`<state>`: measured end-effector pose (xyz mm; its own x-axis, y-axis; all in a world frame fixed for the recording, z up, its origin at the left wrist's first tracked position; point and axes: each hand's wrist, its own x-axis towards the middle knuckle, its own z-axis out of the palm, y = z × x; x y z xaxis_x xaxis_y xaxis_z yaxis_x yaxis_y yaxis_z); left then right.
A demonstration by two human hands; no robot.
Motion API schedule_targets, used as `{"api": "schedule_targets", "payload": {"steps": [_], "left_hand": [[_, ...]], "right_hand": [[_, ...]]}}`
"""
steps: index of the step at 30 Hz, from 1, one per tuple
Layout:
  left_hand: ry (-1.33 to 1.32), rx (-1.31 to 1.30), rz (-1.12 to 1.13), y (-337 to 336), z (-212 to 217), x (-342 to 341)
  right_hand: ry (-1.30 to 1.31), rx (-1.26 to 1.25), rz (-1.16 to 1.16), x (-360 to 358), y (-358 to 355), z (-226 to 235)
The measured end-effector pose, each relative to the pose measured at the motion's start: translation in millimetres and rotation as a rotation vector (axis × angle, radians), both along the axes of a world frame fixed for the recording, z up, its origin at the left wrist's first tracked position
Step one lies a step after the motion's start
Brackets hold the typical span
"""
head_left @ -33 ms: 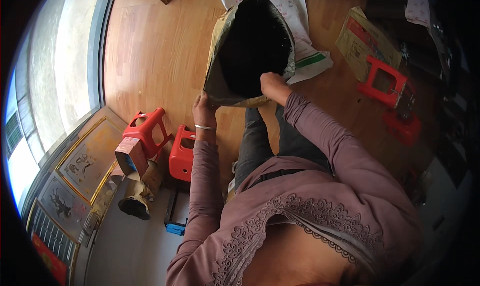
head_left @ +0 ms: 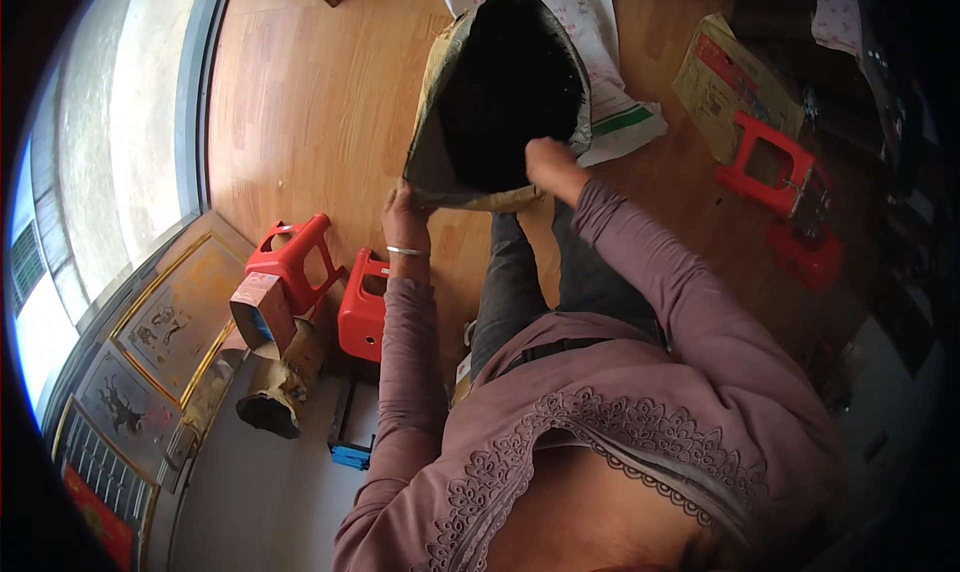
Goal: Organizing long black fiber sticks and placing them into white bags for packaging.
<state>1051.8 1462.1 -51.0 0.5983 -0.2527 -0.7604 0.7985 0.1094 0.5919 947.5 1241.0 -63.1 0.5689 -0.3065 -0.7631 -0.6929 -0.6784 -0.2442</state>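
Black contents (head_left: 510,102) of the bag (head_left: 428,172), indistinct.

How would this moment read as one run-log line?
left hand: gripping rim of tan, grey-lined sack | right hand: at near rim, grip unclear | sack: open, dark contents inside | beyond: white, green-striped bag

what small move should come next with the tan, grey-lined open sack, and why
Perhaps ease the right hand slightly farther toward the middle of the tan, grey-lined open sack. That hand is curled at the near right of the mouth, beside the dark black contents, while the left hand grips the near left rim, which should help steady the opening.
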Motion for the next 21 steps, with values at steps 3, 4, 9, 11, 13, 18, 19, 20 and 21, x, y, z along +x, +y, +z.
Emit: {"api": "schedule_targets", "payload": {"steps": [3, 4, 9, 11, 13, 18, 19, 20, 21], "left_hand": [[-0.132, 0.004, -0.015, 3.6, -0.7, 20.3], [-0.134, 0.002, -0.005, 3.4, -0.9, 20.8], [-0.037, 0.042, -0.095, -19.8, 10.6, -8.0], [-0.021, 0.022, -0.104, -17.7, 10.2, -5.6], [-0.126, 0.02, -0.124, -11.9, 14.0, 7.1], [-0.104, -0.024, -0.058, -19.7, -0.9, -3.7], [-0.088, -0.026, -0.077, -23.5, 0.9, -8.7], [-0.07, -0.028, -0.101, -22.9, 4.3, -12.2], [-0.067, -0.031, -0.101, -20.9, 6.5, -10.6]], "right_hand": [[-0.001, -0.029, -0.057, -10.2, -58.0, -12.2], [0.033, -0.035, -0.073, -11.6, -79.4, -12.3], [-0.047, -0.072, 0.208, 15.6, -2.9, 15.1], [-0.085, -0.104, 0.274, 13.4, 11.6, 3.1], [-0.12, -0.027, 0.147, 15.6, -48.9, -1.4], [-0.127, -0.211, 0.336, 21.6, -2.5, 11.0], [-0.126, -0.215, 0.342, 17.7, 7.7, 9.7], [-0.09, -0.144, 0.374, 14.4, 17.0, 10.4], [-0.054, -0.073, 0.406, 13.1, 21.4, 10.4]]}}
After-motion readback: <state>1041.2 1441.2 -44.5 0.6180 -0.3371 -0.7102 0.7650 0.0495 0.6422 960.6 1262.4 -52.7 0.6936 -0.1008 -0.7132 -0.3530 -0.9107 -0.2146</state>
